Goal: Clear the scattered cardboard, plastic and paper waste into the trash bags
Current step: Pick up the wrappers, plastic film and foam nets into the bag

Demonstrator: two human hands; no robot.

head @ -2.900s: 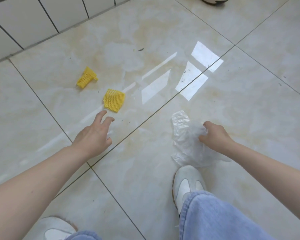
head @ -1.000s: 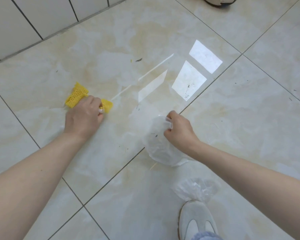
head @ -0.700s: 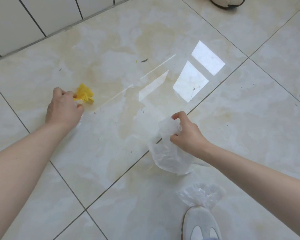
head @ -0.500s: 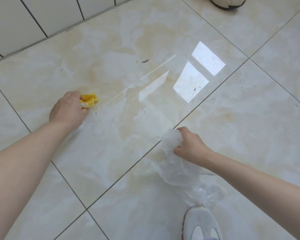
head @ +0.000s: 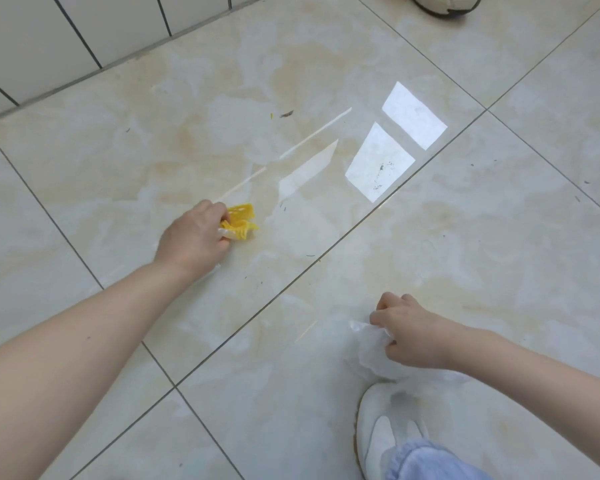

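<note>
On the glossy tiled floor [head: 499,237], the two yellow foam nets [head: 240,221] that had lain loose now sat bunched in the left hand [head: 193,237], fingers clamped on them, at ten o'clock from the right hand [head: 409,336], whose fingers gripped the clear plastic bag [head: 369,351], so bagging looked next.

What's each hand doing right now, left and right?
Left hand: closed, gripping the yellow foam netting.
Right hand: closed, gripping the clear plastic bag.
</note>
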